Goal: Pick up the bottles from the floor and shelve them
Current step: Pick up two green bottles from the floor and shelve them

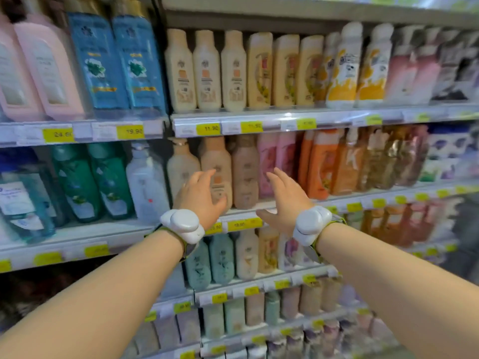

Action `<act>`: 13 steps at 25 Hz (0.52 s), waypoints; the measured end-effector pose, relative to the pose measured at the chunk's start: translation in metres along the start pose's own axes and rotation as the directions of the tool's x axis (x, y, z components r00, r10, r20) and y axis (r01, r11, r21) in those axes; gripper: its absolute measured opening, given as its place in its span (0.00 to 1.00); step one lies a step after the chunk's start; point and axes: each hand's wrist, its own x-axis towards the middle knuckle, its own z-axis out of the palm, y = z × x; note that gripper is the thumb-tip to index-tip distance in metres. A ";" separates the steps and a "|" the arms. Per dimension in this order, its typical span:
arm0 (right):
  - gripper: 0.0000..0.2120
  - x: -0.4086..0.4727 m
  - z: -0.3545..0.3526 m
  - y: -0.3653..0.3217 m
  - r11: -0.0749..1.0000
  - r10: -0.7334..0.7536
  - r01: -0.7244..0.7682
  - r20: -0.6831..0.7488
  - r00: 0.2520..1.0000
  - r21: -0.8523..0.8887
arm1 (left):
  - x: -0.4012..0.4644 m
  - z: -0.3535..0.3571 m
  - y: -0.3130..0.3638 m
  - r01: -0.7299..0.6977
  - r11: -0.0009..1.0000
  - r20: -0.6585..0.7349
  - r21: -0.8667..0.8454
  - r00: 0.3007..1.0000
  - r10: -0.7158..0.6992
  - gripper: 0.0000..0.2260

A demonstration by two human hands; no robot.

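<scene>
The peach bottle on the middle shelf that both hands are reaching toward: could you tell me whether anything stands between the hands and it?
Nothing visible does. The left hand is open right in front of the peach bottle, overlapping its lower part, and the right hand is open just right of the brown bottle beside it. Neither hand holds anything.

Yellow price tags (208, 129) are seen along the pale grey shelf edges (324, 117). Cream bottles (206, 73) are lined up top centre, blue ones (116, 66) and pink ones (49, 71) to the left, green bottles (93, 182) below, orange ones (324, 164) at right. White wrist devices (182, 225) are worn on green straps.
</scene>
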 end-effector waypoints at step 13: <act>0.42 -0.204 -0.025 0.168 0.921 0.390 -0.366 0.282 0.876 -0.135 | -0.111 0.137 0.171 -0.167 0.983 0.376 -0.082 0.908 0.186 0.29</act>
